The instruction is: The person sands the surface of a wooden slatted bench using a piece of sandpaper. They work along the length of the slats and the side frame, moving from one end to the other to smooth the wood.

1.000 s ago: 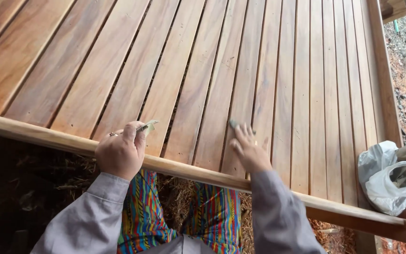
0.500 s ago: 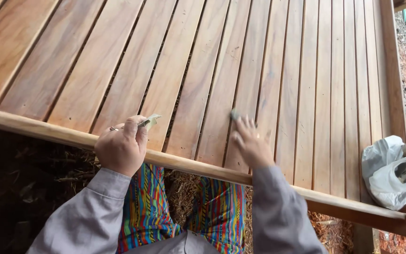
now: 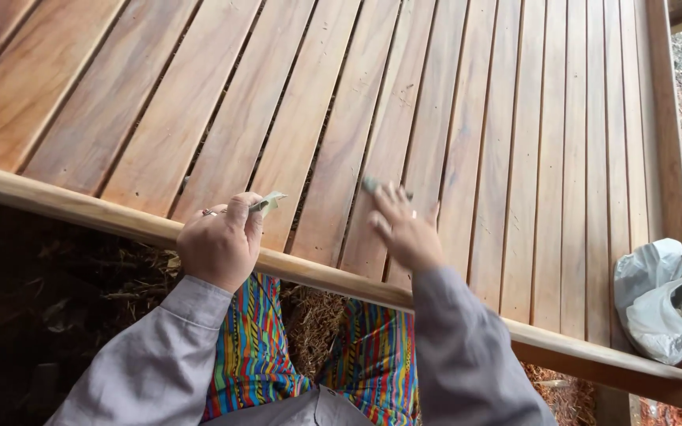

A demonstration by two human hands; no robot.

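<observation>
A small folded greenish piece (image 3: 268,203) is pinched in the curled left hand (image 3: 219,244), over the wooden rail (image 3: 80,209). At three o'clock, the right hand (image 3: 404,233) is spread, blurred, a small dark piece (image 3: 371,186) at its fingertips; whether it is gripped cannot be told.

Smooth, satin-sheened wooden slats (image 3: 436,118); crinkled, perhaps plastic, white bag (image 3: 661,304); matt grey cloth sleeves (image 3: 467,355).

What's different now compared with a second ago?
The right hand, with a small greenish piece at its fingertips, has slid a little farther up the wooden slats and looks blurred with motion. The left hand stays by the front rail, still pinching its pale green scrap. The white bag hasn't moved.
</observation>
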